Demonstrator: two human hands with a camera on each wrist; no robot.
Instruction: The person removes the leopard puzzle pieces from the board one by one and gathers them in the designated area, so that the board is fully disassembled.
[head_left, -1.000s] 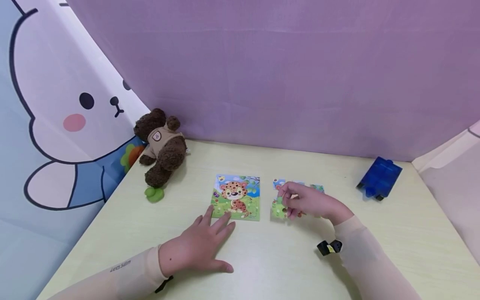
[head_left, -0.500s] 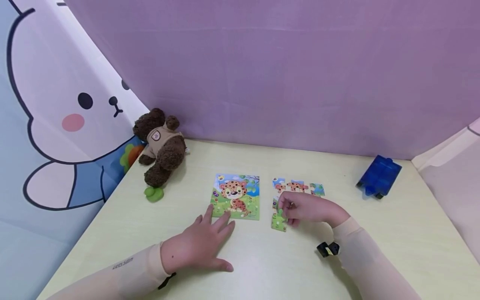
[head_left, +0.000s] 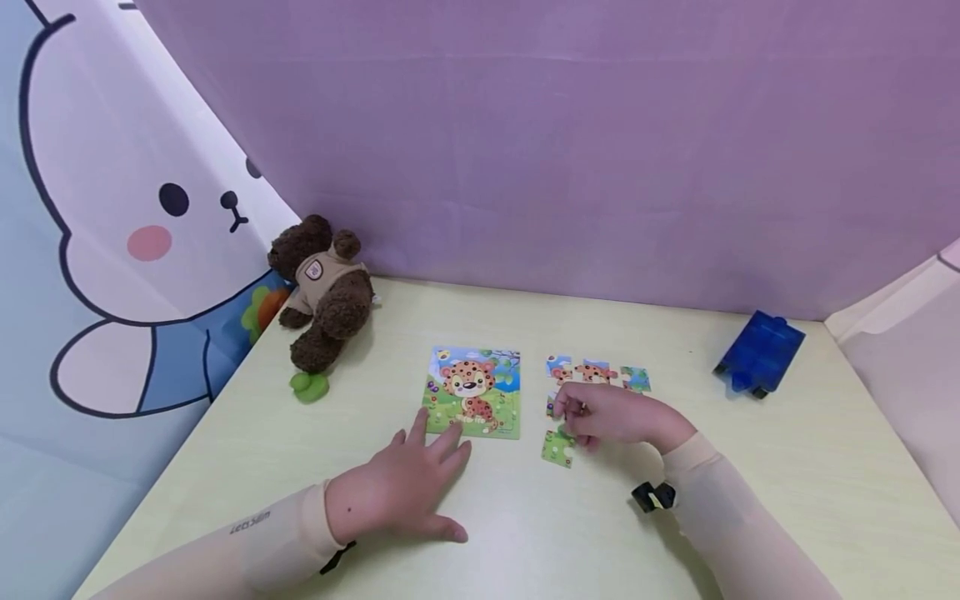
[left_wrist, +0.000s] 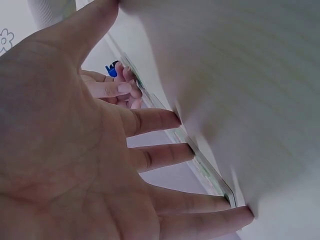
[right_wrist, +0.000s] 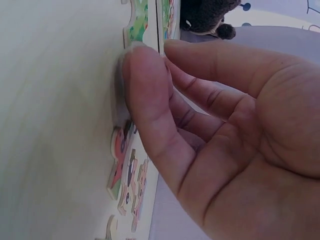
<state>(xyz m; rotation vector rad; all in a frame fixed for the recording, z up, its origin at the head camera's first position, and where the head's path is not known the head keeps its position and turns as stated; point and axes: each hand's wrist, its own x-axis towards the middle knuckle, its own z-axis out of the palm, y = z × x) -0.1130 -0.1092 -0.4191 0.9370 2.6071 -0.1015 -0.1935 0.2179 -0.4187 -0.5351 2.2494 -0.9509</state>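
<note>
Fingers spread, my left hand [head_left: 397, 487] lies at the near edge of a square leopard picture puzzle [head_left: 471, 392]. Its fingertips [left_wrist: 187, 151] touch that edge in the left wrist view. To the right, my right hand [head_left: 618, 414] is curled over loose jigsaw pieces. Its fingertips are on the upper right of a green jigsaw piece [head_left: 557, 448], which lies nearest me; the contact is partly hidden. Other leopard pieces [head_left: 596, 372] lie behind the hand, some covered by it. In the right wrist view several pieces [right_wrist: 117, 160] rest flat below the curled fingers.
A brown teddy bear [head_left: 330, 292] lies at the back left, with a small green toy [head_left: 309, 387] in front of it. A blue plastic box [head_left: 760, 354] is at the back right. Behind the pale table [head_left: 525, 542] hangs a purple cloth [head_left: 555, 158].
My right hand has come slightly towards me, and the green piece has moved nearer me, apart from the piece behind it. More leopard pieces show behind the hand. My left hand stays in place.
</note>
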